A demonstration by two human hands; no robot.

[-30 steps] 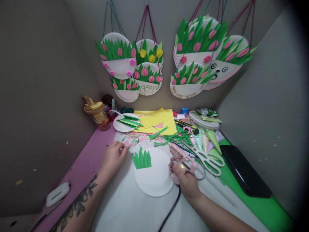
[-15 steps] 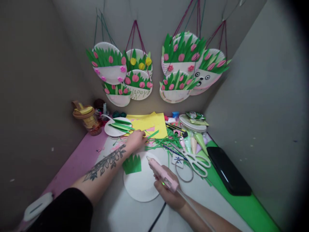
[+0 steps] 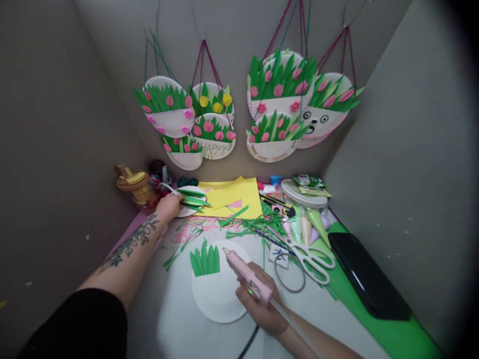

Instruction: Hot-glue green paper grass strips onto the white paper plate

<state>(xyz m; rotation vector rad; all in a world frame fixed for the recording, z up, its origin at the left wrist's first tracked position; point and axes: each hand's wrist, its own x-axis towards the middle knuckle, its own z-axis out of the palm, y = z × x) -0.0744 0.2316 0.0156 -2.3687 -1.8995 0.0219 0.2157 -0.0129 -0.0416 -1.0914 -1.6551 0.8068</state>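
Observation:
My right hand (image 3: 264, 301) is wrapped round a pink pen-style hot glue gun (image 3: 249, 276), its tip pointing up and left. A long whitish rod runs out of its back, and a green light glows on it. Below the tip, a white paper plate (image 3: 220, 301) lies on the table. Green paper grass (image 3: 205, 259), cut into points, sits on the plate's upper left. My left hand (image 3: 170, 207) reaches to a smaller white plate (image 3: 183, 212) with green paper leaves (image 3: 192, 193). Its fingertips are at the leaves' left ends, mostly hidden, so their grip is unclear.
Yellow paper sheets (image 3: 243, 192) and green paper scraps (image 3: 275, 222) lie at the back. White-handled scissors (image 3: 312, 262), piping-bag-like cones (image 3: 306, 232) and a black phone-like object (image 3: 368, 276) are on the right. A brown-lidded cup (image 3: 136, 187) stands back left. Paper-plate flower baskets (image 3: 275, 149) hang on the wall.
My left hand has moved left, away from the green strip on the yellow paper, to the leaves on the small plate. My right hand keeps the glue gun over the plate. The view has shifted slightly.

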